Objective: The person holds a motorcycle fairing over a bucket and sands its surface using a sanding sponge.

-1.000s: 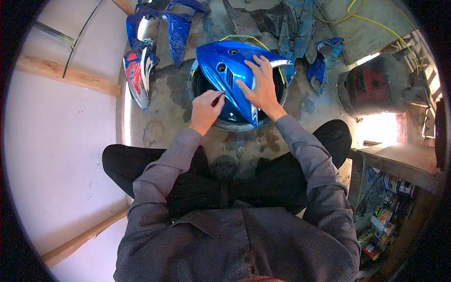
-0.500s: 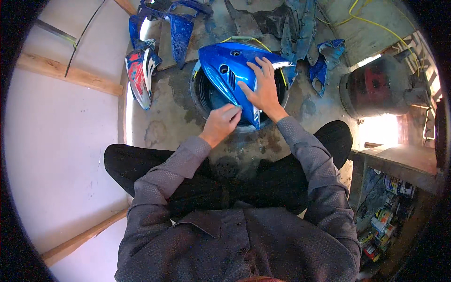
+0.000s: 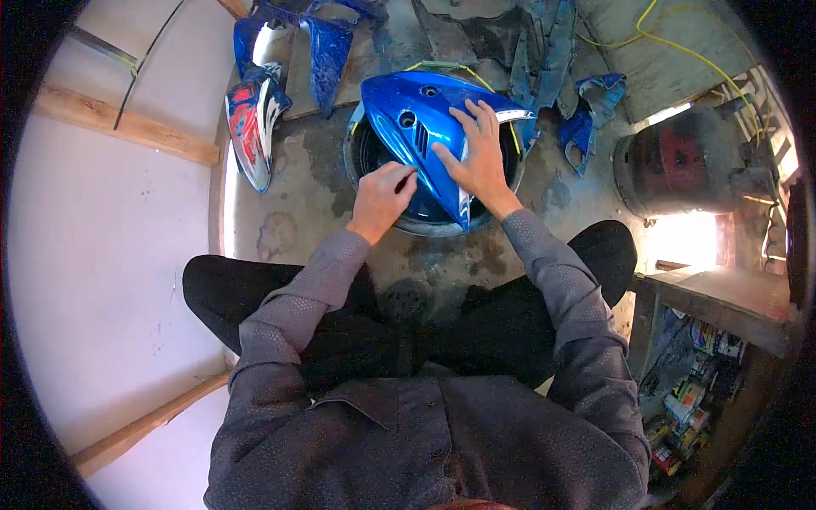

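Where the left hand (image 3: pixel 383 201), pinching what I cannot tell, meets its left edge and the right hand (image 3: pixel 481 170) spreads on top, one blue panel (image 3: pixel 438 119) lies over one black tub (image 3: pixel 425 228), tip at near rim; beyond: one red-and-white panel (image 3: pixel 248 132).

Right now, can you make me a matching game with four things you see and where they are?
Things:
1. Right hand
2. Dark cylinder
3. Left hand
4. Blue panel

Places:
A. Fingers curled, at the blue panel's left edge
B. Lying across the round tub
C. Fingers spread on top of the blue panel
D. Far right, with a red patch on it

Pairs: 1-C, 2-D, 3-A, 4-B
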